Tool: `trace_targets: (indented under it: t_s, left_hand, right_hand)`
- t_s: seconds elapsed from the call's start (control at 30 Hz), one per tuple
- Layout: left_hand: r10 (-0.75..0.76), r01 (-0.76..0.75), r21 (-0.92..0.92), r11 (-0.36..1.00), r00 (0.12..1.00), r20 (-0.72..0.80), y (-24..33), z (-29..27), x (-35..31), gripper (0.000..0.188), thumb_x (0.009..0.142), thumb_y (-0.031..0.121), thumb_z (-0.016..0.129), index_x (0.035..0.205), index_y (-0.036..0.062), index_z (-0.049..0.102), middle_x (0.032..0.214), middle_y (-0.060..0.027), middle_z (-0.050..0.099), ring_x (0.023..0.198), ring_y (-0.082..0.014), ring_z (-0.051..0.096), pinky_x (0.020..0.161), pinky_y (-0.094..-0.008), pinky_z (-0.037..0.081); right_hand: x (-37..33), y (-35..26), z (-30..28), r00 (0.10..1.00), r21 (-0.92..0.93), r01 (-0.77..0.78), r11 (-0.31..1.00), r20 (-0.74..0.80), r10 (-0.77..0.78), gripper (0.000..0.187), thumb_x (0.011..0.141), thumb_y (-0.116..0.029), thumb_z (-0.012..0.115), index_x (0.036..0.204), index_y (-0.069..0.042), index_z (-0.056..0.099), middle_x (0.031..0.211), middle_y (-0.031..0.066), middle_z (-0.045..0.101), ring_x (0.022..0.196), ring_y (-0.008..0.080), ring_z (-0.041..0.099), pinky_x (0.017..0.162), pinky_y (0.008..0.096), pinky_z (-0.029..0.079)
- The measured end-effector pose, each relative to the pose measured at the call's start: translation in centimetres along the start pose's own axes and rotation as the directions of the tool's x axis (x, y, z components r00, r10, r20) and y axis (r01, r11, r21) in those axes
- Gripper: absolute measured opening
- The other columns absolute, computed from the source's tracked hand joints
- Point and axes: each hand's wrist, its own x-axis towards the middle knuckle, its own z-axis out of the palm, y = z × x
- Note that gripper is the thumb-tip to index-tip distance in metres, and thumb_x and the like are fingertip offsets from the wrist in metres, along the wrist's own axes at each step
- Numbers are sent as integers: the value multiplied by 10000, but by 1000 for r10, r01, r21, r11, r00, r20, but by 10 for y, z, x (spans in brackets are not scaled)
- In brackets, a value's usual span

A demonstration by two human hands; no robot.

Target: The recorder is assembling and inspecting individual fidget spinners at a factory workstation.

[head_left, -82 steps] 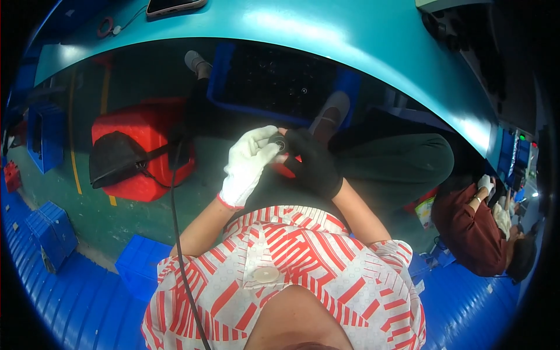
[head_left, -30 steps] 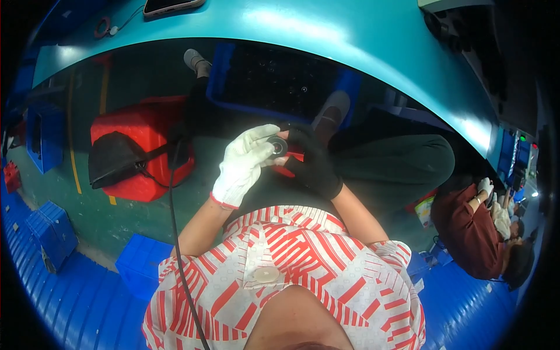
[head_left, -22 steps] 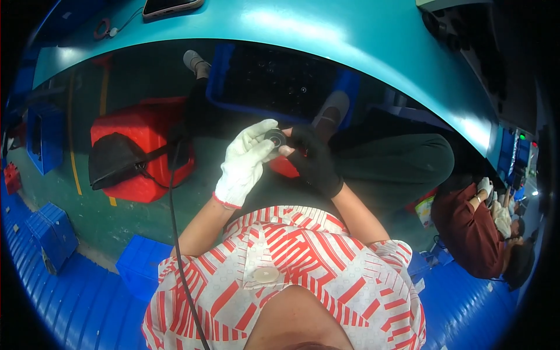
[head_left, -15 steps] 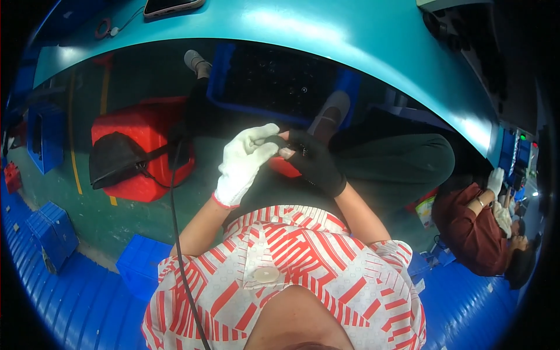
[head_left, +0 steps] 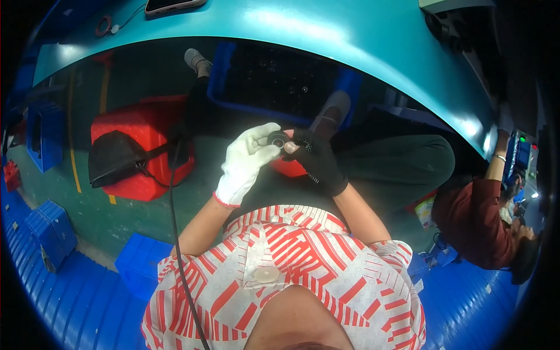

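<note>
A small round black part [head_left: 278, 140] with a pale ring on its face is held up between my two hands over my lap. My left hand [head_left: 244, 158], in a white knitted glove with a red cuff, pinches it from the left with thumb and fingers. My right hand [head_left: 317, 161] wears a black fingerless glove. Its bare thumb and finger tips close on the same part from the right. Much of the part is covered by fingers, so its exact kind cannot be made out.
Ahead, a blue crate [head_left: 216, 93] of dark small parts stands below the curved teal table [head_left: 233, 20]. A phone [head_left: 175, 6] lies on that table. To the left, a black bag [head_left: 116, 160] rests on a red stool [head_left: 140, 125]. Another person [head_left: 475, 224] works at the far right.
The round part has turned, so its ringed face now shows between my fingers. My right fingers have shifted slightly. At the far right, the other person's arm has reached forward.
</note>
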Motion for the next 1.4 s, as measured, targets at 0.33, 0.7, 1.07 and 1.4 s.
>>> trace_targets:
  t_s: [0.33,0.7,1.07,1.4]
  left_hand:
    - [-12,3,172,985,998,56,11,6,-10,437,794,-58,626,1208,-81,489,1094,-175,612,952,-196,634,814,-285,539]
    - [-60,56,-72,996,997,-53,-4,-5,2,353,818,-15,628,1152,-61,520,1043,-160,628,910,-220,659,715,-285,588]
    - [-29,28,-185,982,1000,-3,1,4,-2,255,883,18,560,1124,-61,545,1003,-179,632,850,-246,675,744,-346,593]
    - [-13,48,-344,938,995,103,-10,-9,5,253,876,-4,562,1120,-69,544,1089,-228,607,932,-295,654,717,-315,603]
  right_hand:
    - [8,-6,-6,997,-186,50,981,64,-38,193,887,-141,621,988,19,657,848,79,670,762,119,622,687,229,489]
    - [1,1,-8,960,-314,277,908,56,-273,334,849,-136,661,1149,-11,587,1022,101,617,888,185,611,773,277,483]
    - [0,3,-6,902,-409,431,804,201,-381,438,803,-68,676,1218,-35,540,1089,103,584,1010,217,601,864,287,471]
    - [1,6,-5,998,25,-21,999,64,19,365,853,-97,652,1195,4,580,1035,80,652,925,135,602,847,259,470]
